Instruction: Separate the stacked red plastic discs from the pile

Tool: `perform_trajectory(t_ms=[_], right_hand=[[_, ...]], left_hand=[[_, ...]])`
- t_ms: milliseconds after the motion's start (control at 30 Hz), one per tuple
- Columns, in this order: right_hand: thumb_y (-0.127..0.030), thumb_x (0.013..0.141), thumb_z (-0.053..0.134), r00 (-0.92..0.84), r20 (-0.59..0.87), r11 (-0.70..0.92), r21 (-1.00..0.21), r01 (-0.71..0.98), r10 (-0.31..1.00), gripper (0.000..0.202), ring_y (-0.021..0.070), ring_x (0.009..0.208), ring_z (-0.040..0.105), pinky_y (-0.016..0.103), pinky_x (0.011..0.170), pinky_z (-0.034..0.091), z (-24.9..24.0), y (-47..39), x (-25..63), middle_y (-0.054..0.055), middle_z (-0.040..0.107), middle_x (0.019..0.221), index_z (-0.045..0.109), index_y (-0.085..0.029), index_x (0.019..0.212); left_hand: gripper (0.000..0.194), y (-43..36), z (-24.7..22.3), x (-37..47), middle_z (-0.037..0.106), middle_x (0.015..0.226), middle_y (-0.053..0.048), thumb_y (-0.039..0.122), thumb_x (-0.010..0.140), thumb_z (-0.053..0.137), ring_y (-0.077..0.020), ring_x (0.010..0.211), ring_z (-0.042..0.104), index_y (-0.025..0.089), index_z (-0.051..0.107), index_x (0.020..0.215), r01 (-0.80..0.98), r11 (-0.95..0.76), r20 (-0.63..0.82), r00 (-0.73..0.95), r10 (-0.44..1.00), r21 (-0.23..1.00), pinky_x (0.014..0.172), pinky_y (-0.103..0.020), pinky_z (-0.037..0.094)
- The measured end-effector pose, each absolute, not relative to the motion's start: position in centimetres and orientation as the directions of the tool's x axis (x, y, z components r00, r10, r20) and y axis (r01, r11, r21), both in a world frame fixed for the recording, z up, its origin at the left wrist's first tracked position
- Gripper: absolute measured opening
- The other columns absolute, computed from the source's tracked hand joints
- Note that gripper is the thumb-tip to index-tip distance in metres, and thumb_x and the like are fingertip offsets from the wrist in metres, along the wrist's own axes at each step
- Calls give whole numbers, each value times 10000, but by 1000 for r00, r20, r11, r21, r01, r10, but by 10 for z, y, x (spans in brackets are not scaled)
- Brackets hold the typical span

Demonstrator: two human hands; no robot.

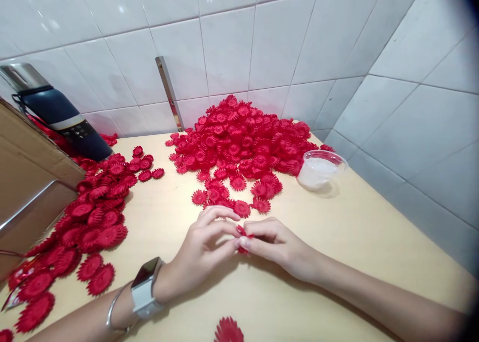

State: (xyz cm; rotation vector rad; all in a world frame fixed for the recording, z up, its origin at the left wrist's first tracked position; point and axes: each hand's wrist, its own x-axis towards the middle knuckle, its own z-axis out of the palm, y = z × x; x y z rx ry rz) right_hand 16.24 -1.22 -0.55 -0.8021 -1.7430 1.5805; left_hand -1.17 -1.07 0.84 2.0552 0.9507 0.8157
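Closest to cam is a single red fringed paper flower [229, 330], cut off by the bottom edge, lying on the pale wood-look table [284, 302] on the near side of the fingers. Silver bangle [111, 309] + smartwatch [144, 288] w/ a light strap are on the L wrist, off to the left of the fingers.

L hand [204, 242] has its thumb + a fingertip closed in narrow on a small red piece [241, 230], w/ another finger arched above. R hand [282, 244] is pinching the same piece from the other side, thumb in front, rest of the fingers curled in. So the piece is btwn both sets of fingertips, mostly covered, can't tell its exact shape tbh.

Well left of the fingers there's a long heap of red flowers [108, 234], w/ a shiny wrapper [14, 297] at its near end and a cardboard box [28, 167] alongside. Just beyond the fingers, the loose edge of the main flower pile [239, 147] starts, & it gets taller toward the back. Clear plastic tub [318, 174] w/ whitish stuff in it sits beyond the fingers to the right, by the pile.

Far left: dark blue bottle [67, 115] w/ a silver cap, tilted. Way back, a metal strip [168, 90] leans a bit vs the white tiled wall [232, 47].
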Motion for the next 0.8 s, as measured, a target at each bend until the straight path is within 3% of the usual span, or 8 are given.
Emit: perform_trajectory(t_ms=[433, 567, 800], right_hand=[[-266, 858, 401, -637, 36, 73, -997, 32, 770, 247, 92, 567, 388, 208, 525, 306, -5, -13, 162, -25, 424, 608, 457, -150, 648], [-226, 858, 383, -586, 48, 65, -998, 9, 809, 265, 88, 548, 354, 207, 509, 288, -5, -13, 163, -34, 385, 594, 400, -161, 602], [-241, 835, 426, -566, 25, 71, -996, 59, 824, 248, 100, 576, 375, 219, 521, 285, -6, -12, 164, -17, 428, 605, 483, -144, 615]], left_hand=[[90, -13, 8, -10, 472, 947, -42, 147, 804, 477, -148, 916, 490, 174, 556, 771, 432, -417, 205, 455, 866, 800, 824, -276, 394], [82, -13, 9, -10, 477, 992, -40, 185, 793, 518, -150, 937, 489, 197, 578, 847, 420, -436, 232, 455, 860, 796, 841, -275, 391], [104, -13, 6, -11, 490, 988, -49, 188, 785, 540, -148, 917, 507, 193, 614, 857, 378, -456, 254, 474, 843, 806, 809, -267, 421]])
